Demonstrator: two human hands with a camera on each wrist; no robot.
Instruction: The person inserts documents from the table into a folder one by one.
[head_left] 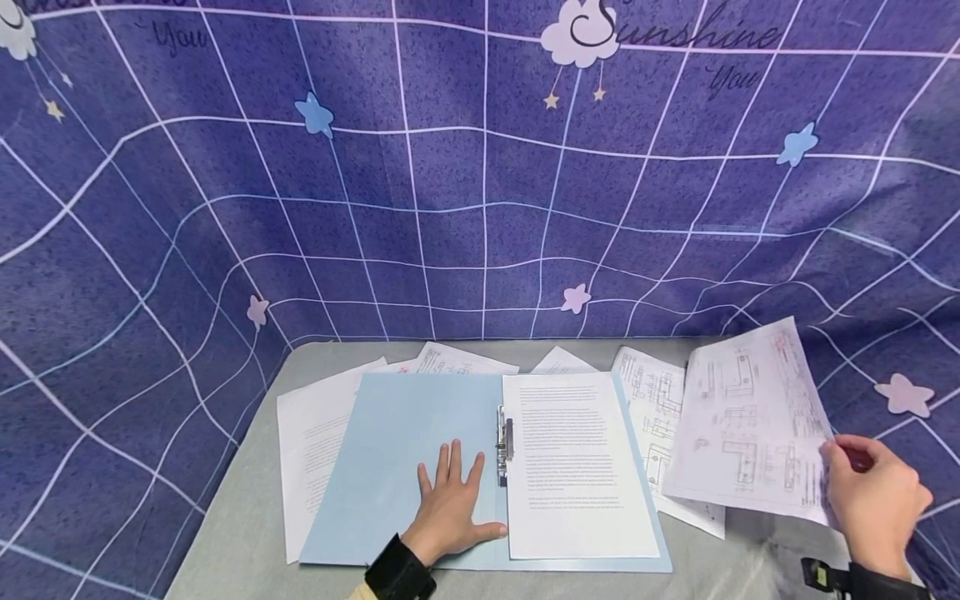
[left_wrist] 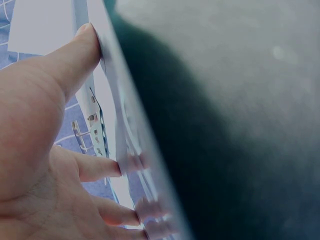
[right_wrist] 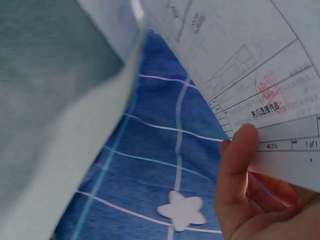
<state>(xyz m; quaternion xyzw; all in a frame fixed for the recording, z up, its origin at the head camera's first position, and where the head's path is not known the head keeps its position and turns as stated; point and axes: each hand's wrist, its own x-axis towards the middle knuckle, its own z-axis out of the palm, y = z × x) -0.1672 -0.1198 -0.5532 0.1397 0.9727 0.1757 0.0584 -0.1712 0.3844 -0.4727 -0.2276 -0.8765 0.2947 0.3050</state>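
Note:
A light blue folder (head_left: 420, 408) lies spread on the table, its metal clip (head_left: 504, 446) at the spine. On its right half rests a printed text sheet (head_left: 577, 467). My left hand (head_left: 450, 508) lies flat with fingers spread on the folder's left cover, the thumb reaching toward the spine. In the left wrist view the metal clip (left_wrist: 95, 120) shows beyond the thumb. My right hand (head_left: 877, 492) pinches a drawing sheet (head_left: 742, 425) by its right edge, lifted and tilted at the table's right side. A red stamp (right_wrist: 270, 90) shows on that drawing sheet in the right wrist view.
Another drawing sheet (head_left: 652, 392) lies right of the folder, partly under the lifted one. A text sheet (head_left: 315, 450) pokes out at the folder's left, and papers (head_left: 457, 358) show behind it. Purple patterned cloth (head_left: 480, 167) rises along the grey table's (head_left: 232, 517) back and sides.

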